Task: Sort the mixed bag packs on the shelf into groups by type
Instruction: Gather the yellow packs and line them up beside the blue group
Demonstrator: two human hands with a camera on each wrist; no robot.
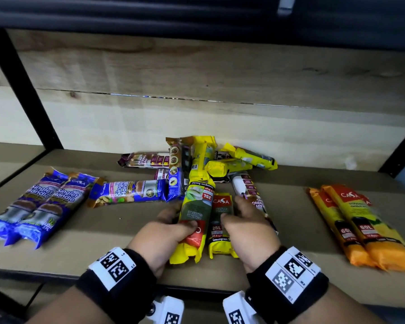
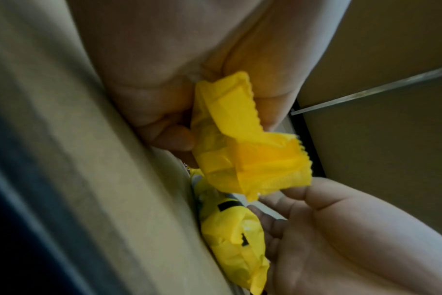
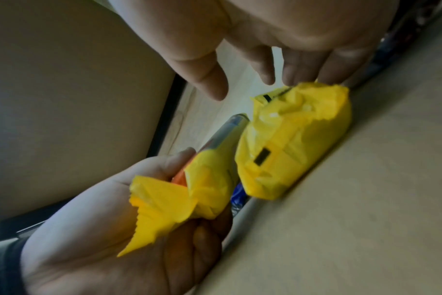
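My left hand [image 1: 173, 224] grips a yellow 25L garbage-bag pack [image 1: 194, 213] near its lower end, thumb on top, and holds it tilted off the shelf [image 1: 126, 232]. In the left wrist view its fingers [image 2: 169, 137] curl round the pack's crimped end [image 2: 240, 149]. My right hand [image 1: 236, 211] reaches over a second yellow 25L pack [image 1: 220, 225] lying flat beside the first. The right wrist view shows the fingers [image 3: 298, 65] nearly straight. Their tips touch that pack [image 3: 290, 149] at its far end and the thumb hangs apart.
Two blue Singlet Handle packs [image 1: 33, 206] lie side by side at the left, a third [image 1: 126, 192] nearer the middle. Two orange 60L packs [image 1: 355, 225] lie at the right. A mixed pile [image 1: 208, 164] of yellow, maroon and blue packs sits against the back wall.
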